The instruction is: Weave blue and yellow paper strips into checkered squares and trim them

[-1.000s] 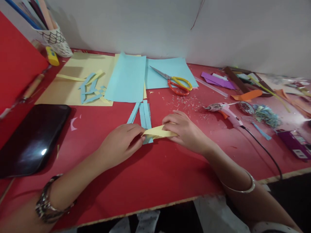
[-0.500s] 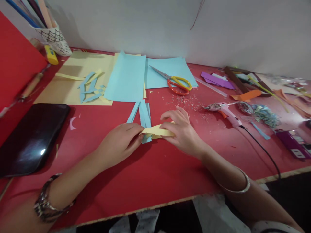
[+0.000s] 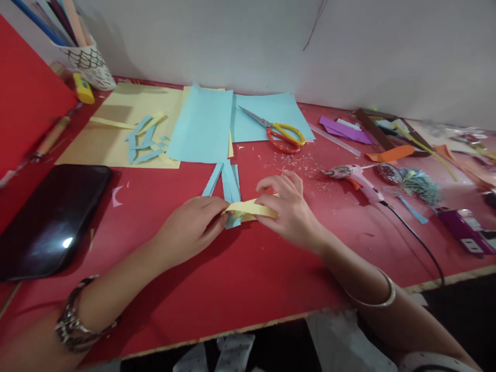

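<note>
Between my two hands, just above the red tabletop, is a yellow paper strip [image 3: 251, 207]. My left hand [image 3: 196, 222] pinches its left end between thumb and fingers. At the other end my right hand [image 3: 289, 212] grips the strip, fingers curled around it. Several blue paper strips [image 3: 230, 182] lie beneath and beyond the yellow one, and a short blue end pokes out below it. Whether the blue and yellow pieces are joined, I cannot tell.
Scissors [image 3: 284, 135] rest on blue sheets [image 3: 201, 124] at the back. To the right lie a pink glue gun [image 3: 358, 181] with its cord and a purple box [image 3: 465, 232]. A black phone or tablet [image 3: 54, 222] is at left, below a pen cup [image 3: 88, 64].
Both hands keep their hold on the yellow strip, almost in the same place. The camera view has shifted very slightly.
</note>
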The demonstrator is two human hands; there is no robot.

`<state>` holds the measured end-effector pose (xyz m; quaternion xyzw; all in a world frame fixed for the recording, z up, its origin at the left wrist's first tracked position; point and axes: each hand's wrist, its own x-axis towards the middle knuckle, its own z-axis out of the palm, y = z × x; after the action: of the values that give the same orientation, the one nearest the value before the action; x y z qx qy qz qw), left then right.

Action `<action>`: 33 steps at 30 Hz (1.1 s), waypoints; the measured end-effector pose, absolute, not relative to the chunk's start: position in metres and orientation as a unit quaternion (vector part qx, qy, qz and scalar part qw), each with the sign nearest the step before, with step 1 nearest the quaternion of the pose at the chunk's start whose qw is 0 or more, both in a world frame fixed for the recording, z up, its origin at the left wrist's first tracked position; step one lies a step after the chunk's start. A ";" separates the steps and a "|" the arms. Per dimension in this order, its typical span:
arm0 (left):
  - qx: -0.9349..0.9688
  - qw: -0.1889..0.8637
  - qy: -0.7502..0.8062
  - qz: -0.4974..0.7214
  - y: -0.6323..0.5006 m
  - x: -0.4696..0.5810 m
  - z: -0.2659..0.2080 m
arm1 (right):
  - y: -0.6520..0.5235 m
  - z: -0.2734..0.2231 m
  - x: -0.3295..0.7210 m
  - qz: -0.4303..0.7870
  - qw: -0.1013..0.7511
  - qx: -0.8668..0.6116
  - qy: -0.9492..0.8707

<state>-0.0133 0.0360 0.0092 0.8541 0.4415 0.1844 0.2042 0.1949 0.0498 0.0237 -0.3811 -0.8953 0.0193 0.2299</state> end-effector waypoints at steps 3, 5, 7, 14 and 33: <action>0.850 0.210 0.451 0.175 0.036 -0.014 0.010 | 0.050 0.025 0.197 0.020 0.224 -0.386 -0.895; 0.847 0.211 0.458 0.170 0.035 -0.014 0.010 | 0.051 0.025 0.198 0.022 0.222 -0.384 -0.896; 0.844 0.217 0.460 0.168 0.035 -0.015 0.010 | 0.051 0.025 0.198 0.033 0.221 -0.383 -0.896; 0.820 0.262 0.466 0.208 0.037 -0.015 0.009 | 0.048 0.027 0.190 0.216 0.259 -0.465 -0.819; 0.685 0.410 0.540 0.267 0.039 -0.018 0.010 | 0.050 0.027 0.185 0.411 0.258 -0.526 -0.698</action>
<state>-0.0179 0.0389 0.0100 0.6846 0.5401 0.2670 0.4103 0.1852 0.0498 0.0266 -0.5262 -0.6979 0.4114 0.2584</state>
